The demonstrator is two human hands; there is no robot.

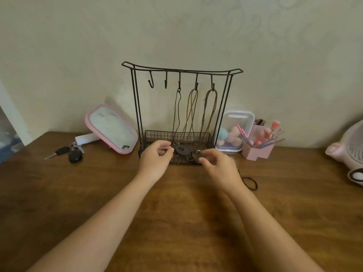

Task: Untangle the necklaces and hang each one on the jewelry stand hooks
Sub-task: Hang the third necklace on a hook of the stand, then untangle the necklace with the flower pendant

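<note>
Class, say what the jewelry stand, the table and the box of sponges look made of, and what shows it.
Jewelry stand: thin dark wire, likely matte painted metal, mesh tray. Table: brown wood or wood-look laminate; grain streaks show. Box: probably clear plastic; sponges show through.

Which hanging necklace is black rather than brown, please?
The thin black cord necklace on the middle hook of the black wire stand, leftmost of those hanging.
</note>
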